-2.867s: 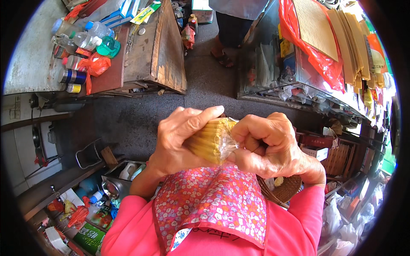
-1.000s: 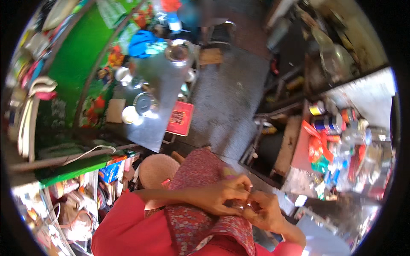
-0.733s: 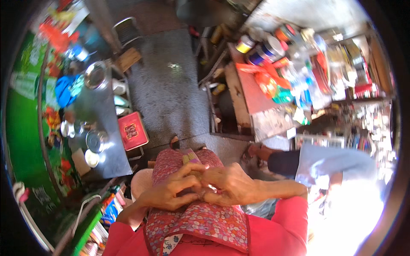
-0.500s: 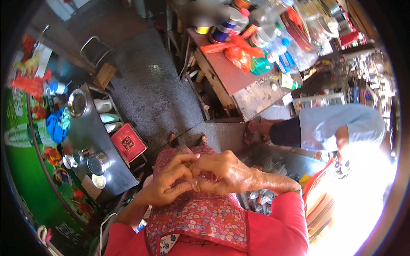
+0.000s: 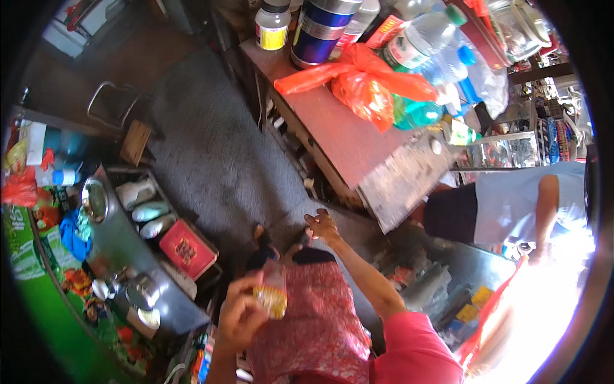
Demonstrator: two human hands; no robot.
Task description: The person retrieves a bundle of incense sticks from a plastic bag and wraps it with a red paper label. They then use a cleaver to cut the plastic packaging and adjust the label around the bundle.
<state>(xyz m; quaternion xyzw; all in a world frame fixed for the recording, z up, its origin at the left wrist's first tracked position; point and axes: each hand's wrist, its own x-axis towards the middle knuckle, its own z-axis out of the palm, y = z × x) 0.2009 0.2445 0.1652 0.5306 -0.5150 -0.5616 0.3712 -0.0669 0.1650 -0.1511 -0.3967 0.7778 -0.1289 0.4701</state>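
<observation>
In front of my apron (image 5: 307,307), my left hand (image 5: 240,313) is closed around a small see-through packet (image 5: 272,296) with something yellow in its lower part. Whether this is a bag or a stiff container is hard to tell. My right hand (image 5: 323,226) reaches out ahead over the floor, its fingers apart and nothing visible in them. The wooden table (image 5: 320,121) is nearest to that hand. On the table lies a knotted orange plastic bag (image 5: 364,89), beside a blue flask (image 5: 320,32) and several plastic bottles (image 5: 422,41).
A metal counter (image 5: 169,301) on the left bears pots (image 5: 142,291) and a tray (image 5: 95,200); a red box (image 5: 187,249) sits at its side. A person in a grey shirt (image 5: 521,205) bends at the right, near a case with plastic-wrapped goods (image 5: 428,291).
My hands, together at the packet before, have parted. The right one has stretched forward, while the left keeps the packet. The view has shifted closer to the wooden table.
</observation>
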